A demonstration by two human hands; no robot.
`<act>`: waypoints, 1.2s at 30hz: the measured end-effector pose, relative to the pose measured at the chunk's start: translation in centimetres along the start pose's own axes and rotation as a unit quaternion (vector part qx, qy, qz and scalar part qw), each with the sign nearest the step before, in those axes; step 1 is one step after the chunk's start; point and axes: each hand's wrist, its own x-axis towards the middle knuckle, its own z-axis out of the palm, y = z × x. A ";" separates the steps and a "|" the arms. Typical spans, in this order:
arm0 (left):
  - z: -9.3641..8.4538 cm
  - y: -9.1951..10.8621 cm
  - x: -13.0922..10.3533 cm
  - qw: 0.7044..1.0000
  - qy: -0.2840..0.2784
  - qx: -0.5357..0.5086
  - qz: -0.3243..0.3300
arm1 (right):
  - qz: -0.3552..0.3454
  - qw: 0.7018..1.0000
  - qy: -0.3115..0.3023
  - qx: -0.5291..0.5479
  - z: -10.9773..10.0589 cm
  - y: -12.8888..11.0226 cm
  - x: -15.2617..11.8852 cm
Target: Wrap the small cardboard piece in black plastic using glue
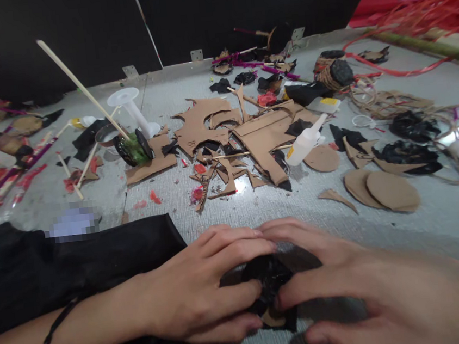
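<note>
Near the bottom middle lies a small crumpled piece of black fabric or plastic [267, 275] with a bit of brown cardboard [274, 316] showing at its lower edge. My left hand [208, 283] curls over it from the left, its fingertips pressing on the black piece. From the right, my right hand [343, 280] bends round the same piece, fingers touching it and the thumb apart below. The two hands meet at the index fingertips above it. A wide black cloth [79, 264] spreads under my left forearm.
Cut cardboard scraps [208, 122] litter the floor ahead. A white glue bottle [306, 143] leans on them, near round cardboard discs [393, 190]. Left stand a white spool [133, 111] and a black-and-green wheel [133, 148] with a stick. Twine [394, 100] and red strips [434, 13] lie right.
</note>
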 end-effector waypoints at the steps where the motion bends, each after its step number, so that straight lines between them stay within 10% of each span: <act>1: 0.0 0.0 0.0 1.000 0.001 0.004 0.001 | 0.007 0.999 0.040 0.001 0.1 0.0 0.0; 8: -0.2 0.4 0.2 1.000 0.000 0.028 -0.001 | 0.005 0.973 0.231 0.023 0.3 0.6 0.2; 36: 0.3 0.5 0.4 0.998 0.059 0.035 -0.010 | 0.034 0.971 0.235 -0.036 0.7 0.3 -0.1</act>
